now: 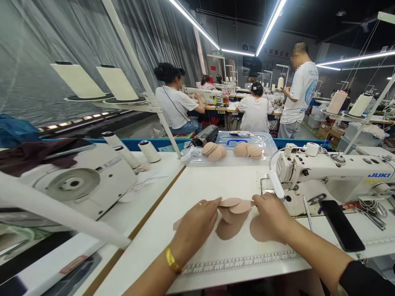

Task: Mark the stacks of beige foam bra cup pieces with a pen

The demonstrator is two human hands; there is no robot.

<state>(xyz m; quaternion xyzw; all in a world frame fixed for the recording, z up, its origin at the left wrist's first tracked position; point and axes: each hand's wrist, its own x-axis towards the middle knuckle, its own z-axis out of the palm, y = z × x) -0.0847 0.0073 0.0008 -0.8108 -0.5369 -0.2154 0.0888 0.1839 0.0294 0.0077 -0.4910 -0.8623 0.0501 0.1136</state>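
Both my hands are over the white sewing table (154,242). My left hand (197,220), with a gold bracelet at the wrist, pinches the left end of a beige fabric piece (230,202). My right hand (271,216) pinches the right end of an overlapping beige piece (240,206). These rounded pieces meet between my hands, just above the table. Under them lie more beige pieces (230,228), and another rounded piece (259,230) is partly hidden beneath my right hand. A printed ruler strip (240,263) runs along the near edge.
A JUKI sewing machine (333,172) stands at right, with a black phone (342,225), a white pen (307,211) and thread snips (317,199) before it. Beige stacks (247,150) rest on a clear plastic box lid (197,160) behind. Another machine (83,181) is at left. Several people work beyond.
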